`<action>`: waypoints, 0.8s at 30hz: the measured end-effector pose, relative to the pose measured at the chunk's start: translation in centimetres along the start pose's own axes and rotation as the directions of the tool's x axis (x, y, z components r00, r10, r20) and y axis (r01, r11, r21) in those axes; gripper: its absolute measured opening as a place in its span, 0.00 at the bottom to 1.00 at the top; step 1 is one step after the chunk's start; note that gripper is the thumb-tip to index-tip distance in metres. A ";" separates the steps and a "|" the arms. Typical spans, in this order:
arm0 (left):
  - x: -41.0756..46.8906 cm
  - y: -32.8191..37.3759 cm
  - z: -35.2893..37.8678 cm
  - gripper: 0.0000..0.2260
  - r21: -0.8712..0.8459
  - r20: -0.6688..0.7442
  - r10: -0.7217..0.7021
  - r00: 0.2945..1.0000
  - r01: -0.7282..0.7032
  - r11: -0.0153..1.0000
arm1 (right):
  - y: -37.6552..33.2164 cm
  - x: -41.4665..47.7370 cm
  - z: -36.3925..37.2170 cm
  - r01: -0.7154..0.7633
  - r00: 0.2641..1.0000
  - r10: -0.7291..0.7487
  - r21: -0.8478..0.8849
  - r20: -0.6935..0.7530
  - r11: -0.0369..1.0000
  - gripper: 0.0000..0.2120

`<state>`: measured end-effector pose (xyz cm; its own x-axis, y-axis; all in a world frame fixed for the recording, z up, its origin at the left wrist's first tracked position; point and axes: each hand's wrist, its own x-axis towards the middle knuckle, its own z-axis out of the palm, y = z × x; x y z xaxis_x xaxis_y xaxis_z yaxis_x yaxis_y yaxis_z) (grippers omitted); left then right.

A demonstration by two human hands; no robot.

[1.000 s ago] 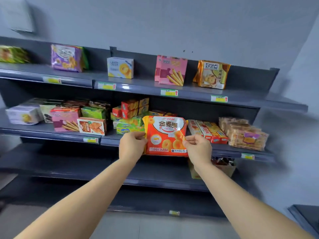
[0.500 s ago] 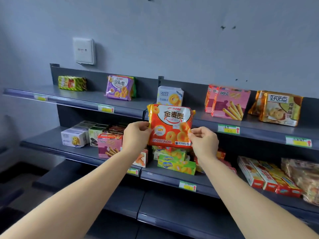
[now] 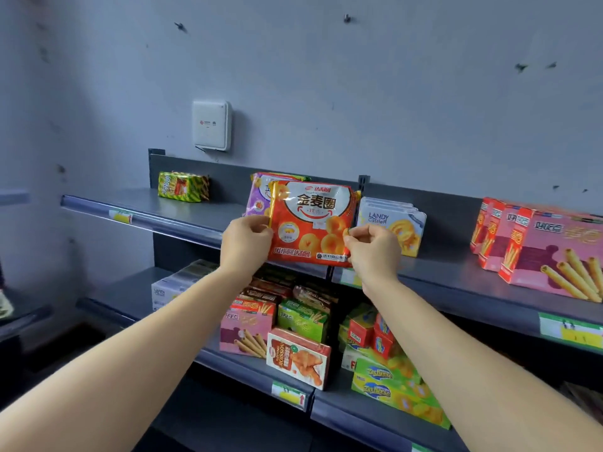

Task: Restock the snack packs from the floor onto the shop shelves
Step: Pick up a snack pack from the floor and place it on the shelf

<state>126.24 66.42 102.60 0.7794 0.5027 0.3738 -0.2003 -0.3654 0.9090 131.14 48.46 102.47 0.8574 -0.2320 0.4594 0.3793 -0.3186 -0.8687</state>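
An orange snack pack [image 3: 311, 220] with ring biscuits printed on it stands upright at the front of the top shelf [image 3: 182, 220]. My left hand [image 3: 245, 243] grips its left edge and my right hand [image 3: 372, 247] pinches its lower right edge. The pack covers most of a purple snack pack [image 3: 257, 199] just behind it. A white and blue Landy pack [image 3: 391, 223] stands right beside it on the right.
A green and yellow pack [image 3: 183, 186] lies further left on the top shelf, pink stick-biscuit boxes [image 3: 548, 252] at the right. The middle shelf [image 3: 248, 365] holds several boxes. A white wall box [image 3: 211, 124] hangs above.
Both hands have lifted the orange pack from the middle shelf level up to the top shelf, in front of the purple pack. My view has swung upward and left.
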 end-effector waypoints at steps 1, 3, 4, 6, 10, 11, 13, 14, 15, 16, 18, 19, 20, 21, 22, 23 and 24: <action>1.4 -0.2 0.2 0.14 -0.004 -0.009 -0.001 1.000 0.001 1.000 | 0.0 1.1 1.0 0.011 1.000 -0.011 -0.007 0.009 1.000 0.11; 3.9 -0.8 0.4 0.14 -0.004 -0.027 -0.007 1.000 0.007 1.000 | 0.1 3.1 3.0 0.033 0.999 -0.031 -0.039 0.037 0.999 0.10; 5.0 -1.1 0.4 0.15 -0.003 -0.035 -0.013 0.999 0.013 1.000 | 0.2 4.0 3.9 0.043 0.998 -0.040 -0.055 0.052 0.998 0.10; 7.1 -1.7 0.5 0.14 -0.006 -0.043 -0.027 0.999 0.027 1.000 | 0.4 5.5 5.8 0.053 0.996 -0.046 -0.082 0.076 0.995 0.11; 10.8 -3.3 0.5 0.14 0.015 -0.048 -0.045 0.998 0.045 0.999 | 0.9 8.0 9.4 0.040 0.994 -0.031 -0.093 0.102 0.995 0.10; 11.8 -3.8 0.5 0.14 0.015 -0.046 -0.048 0.998 0.049 0.999 | 1.1 8.4 10.3 0.037 0.994 -0.027 -0.101 0.105 0.994 0.10; 13.6 -4.7 0.4 0.13 0.004 -0.030 -0.060 0.998 0.060 0.998 | 1.4 9.2 12.1 0.035 0.994 -0.021 -0.129 0.109 0.991 0.09; 14.4 -5.2 0.4 0.13 -0.003 -0.016 -0.068 0.998 0.068 0.998 | 1.6 9.6 12.9 0.033 0.994 -0.018 -0.144 0.107 0.989 0.08; 15.3 -5.8 0.4 0.13 -0.009 -0.002 -0.078 0.997 0.078 0.997 | 1.9 9.9 13.7 0.028 0.994 -0.012 -0.160 0.105 0.987 0.08; 16.2 -6.3 0.4 0.13 -0.018 0.014 -0.086 0.996 0.086 0.996 | 2.1 10.2 14.5 0.023 0.995 -0.005 -0.176 0.102 0.984 0.07; 18.1 -7.4 0.5 0.13 -0.038 0.055 -0.107 0.993 0.109 0.993 | 2.6 10.7 15.9 0.003 0.995 0.018 -0.216 0.096 0.976 0.07; 19.0 -7.8 0.5 0.13 -0.044 0.077 -0.117 0.990 0.121 0.992 | 2.8 10.9 16.6 -0.010 0.996 0.032 -0.236 0.088 0.972 0.07; 19.9 -8.3 0.5 0.13 -0.042 0.100 -0.125 0.987 0.130 0.991 | 3.0 11.2 17.2 -0.025 0.996 0.046 -0.253 0.076 0.967 0.07; 20.8 -8.7 0.5 0.13 -0.037 0.126 -0.129 0.984 0.135 0.990 | 3.1 11.5 17.9 -0.041 0.996 0.059 -0.266 0.062 0.963 0.08; 21.6 -9.1 0.5 0.13 -0.029 0.155 -0.130 0.979 0.136 0.990 | 3.2 11.8 18.5 -0.054 0.996 0.070 -0.275 0.048 0.960 0.08; 22.4 -9.5 0.5 0.13 -0.021 0.185 -0.129 0.974 0.136 0.991 | 3.3 12.0 19.1 -0.066 0.996 0.078 -0.281 0.033 0.957 0.08; 23.3 -9.8 0.5 0.13 -0.016 0.209 -0.125 0.970 0.131 0.991 | 3.3 12.3 19.6 -0.075 0.996 0.084 -0.286 0.020 0.955 0.08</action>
<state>146.62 81.36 102.28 0.9052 0.3693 0.2103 -0.1058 -0.2835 0.9531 149.76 62.61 101.57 0.8932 -0.2393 0.3807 0.1984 -0.5501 -0.8112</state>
